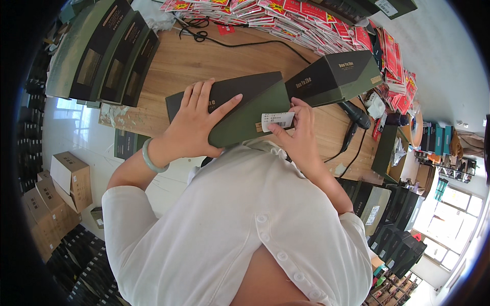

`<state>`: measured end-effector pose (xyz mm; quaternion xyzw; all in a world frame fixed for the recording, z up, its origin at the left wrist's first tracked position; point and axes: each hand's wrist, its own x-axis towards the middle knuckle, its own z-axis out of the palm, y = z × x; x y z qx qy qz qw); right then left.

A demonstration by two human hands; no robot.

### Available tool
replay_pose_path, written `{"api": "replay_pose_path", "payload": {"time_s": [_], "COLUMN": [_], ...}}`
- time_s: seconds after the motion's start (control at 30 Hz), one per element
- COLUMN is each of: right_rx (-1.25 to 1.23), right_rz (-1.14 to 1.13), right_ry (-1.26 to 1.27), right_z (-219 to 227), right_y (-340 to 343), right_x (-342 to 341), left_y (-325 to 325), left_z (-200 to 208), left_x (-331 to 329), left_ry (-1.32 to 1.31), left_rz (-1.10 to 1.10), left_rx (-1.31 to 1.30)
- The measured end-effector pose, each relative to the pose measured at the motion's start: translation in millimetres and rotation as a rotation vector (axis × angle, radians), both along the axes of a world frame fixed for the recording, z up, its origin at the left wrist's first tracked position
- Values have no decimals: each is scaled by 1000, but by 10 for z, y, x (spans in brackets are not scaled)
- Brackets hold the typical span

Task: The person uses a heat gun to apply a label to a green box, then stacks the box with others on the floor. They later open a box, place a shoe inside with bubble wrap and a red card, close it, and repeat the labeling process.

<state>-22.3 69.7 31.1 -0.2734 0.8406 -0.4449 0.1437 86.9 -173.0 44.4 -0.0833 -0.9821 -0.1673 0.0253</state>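
Observation:
A green-and-black shoebox (255,97) lies at the near edge of the table, close against my shirt. My left hand (196,120) grips it across the left part, fingers spread over the lid and thumb at the near edge. A white printed label (278,121) sits at the right end of the box. The thumb and fingers of my right hand (298,127) pinch the label's right side; whether it is fully stuck down I cannot tell. Just beyond my right hand stands a second green-and-black shoebox (332,76).
Stacked boxes (115,56) stand at the table's left end. Piled red printed cards (306,23) line the far side. A black hair dryer (353,120) with its cord lies at the right. Brown cartons (71,178) sit on the floor at left; more dark boxes (375,204) are stacked at right.

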Motion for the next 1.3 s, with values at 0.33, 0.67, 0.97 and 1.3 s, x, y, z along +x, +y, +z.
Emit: {"api": "replay_pose_path", "payload": {"time_s": [0.33, 0.67, 0.97, 1.3], "right_rx": [96, 181, 221, -33], "right_rz": [49, 32, -34, 39], "right_ry": [175, 72, -48, -110], "right_z": [-67, 36, 1, -313], "right_y": [-21, -66, -98, 142], "right_x": [8, 99, 49, -148], "left_y": [-13, -2, 47, 101], "left_z": [-23, -23, 4, -41], "left_x": [-8, 0, -6, -42], "left_ry": [-15, -25, -48, -2], "left_rz": [7, -22, -95, -210], "left_rx": [-1, -24, -63, -51]}}
